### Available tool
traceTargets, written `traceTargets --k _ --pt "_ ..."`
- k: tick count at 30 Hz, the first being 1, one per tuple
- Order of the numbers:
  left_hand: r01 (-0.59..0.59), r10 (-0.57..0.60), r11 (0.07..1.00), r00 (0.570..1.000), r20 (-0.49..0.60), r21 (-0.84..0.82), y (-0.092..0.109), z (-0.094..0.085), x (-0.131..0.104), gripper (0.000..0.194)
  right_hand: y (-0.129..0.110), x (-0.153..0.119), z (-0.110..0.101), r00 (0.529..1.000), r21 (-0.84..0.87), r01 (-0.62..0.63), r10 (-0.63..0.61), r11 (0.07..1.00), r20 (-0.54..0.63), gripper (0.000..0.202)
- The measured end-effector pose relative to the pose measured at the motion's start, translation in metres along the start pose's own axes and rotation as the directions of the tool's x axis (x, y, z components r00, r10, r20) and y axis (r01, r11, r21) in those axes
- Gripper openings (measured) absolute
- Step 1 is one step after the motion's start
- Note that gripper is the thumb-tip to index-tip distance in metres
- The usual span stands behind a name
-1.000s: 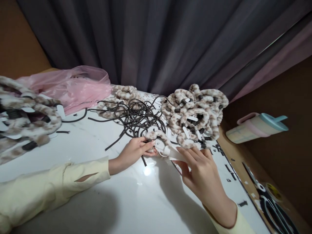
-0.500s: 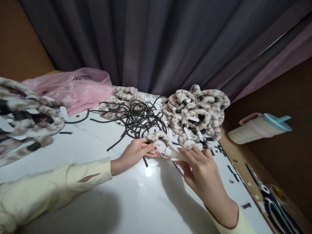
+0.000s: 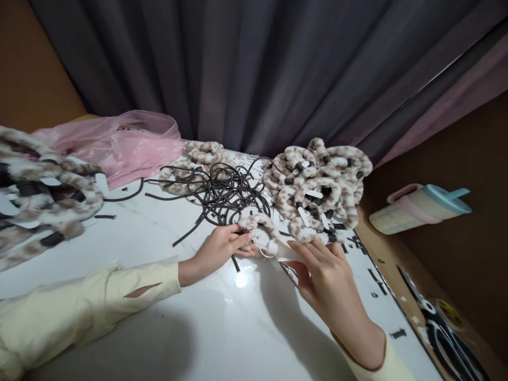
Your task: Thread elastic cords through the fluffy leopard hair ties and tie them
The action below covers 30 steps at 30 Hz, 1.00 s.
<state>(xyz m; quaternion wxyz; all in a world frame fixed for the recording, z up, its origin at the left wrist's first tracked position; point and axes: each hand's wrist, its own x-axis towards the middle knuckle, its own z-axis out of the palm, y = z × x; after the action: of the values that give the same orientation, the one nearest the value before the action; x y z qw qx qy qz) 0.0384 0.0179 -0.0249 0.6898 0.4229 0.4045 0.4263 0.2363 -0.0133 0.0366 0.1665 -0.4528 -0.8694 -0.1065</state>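
My left hand (image 3: 216,253) pinches a small spotted furry ring (image 3: 260,221) between thumb and fingers. My right hand (image 3: 329,286) is wrapped round a white squeeze bottle (image 3: 286,251), whose looped cap strap and narrow end point at the ring. The bottle's tip is very near the ring's lower right side; whether they touch, I cannot tell. A short dark cord end (image 3: 236,263) sticks out below my left fingers. Just behind the ring lies a tangle of dark cords (image 3: 228,188).
Furry rings with dark bindings and white tabs are heaped at the right (image 3: 321,180) and left (image 3: 79,185). A pink plastic bag (image 3: 135,140) lies at the back. Scissors (image 3: 436,320), a lidded tumbler (image 3: 413,209) and cord scraps (image 3: 398,334) are on the right.
The whole view has shifted slightly, with things at the right now a little further left. Both hands keep the same hold, the bottle at the ring.
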Motion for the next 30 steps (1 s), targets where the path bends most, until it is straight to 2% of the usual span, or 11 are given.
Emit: traceTargets --k 30 --pt "0.006 -0.006 1.0 1.0 0.0 0.029 0.001 0.0003 -0.0012 0.032 -0.0009 0.0008 -0.0013 1.0 0.009 -0.01 0.01 1.0 0.011 0.018"
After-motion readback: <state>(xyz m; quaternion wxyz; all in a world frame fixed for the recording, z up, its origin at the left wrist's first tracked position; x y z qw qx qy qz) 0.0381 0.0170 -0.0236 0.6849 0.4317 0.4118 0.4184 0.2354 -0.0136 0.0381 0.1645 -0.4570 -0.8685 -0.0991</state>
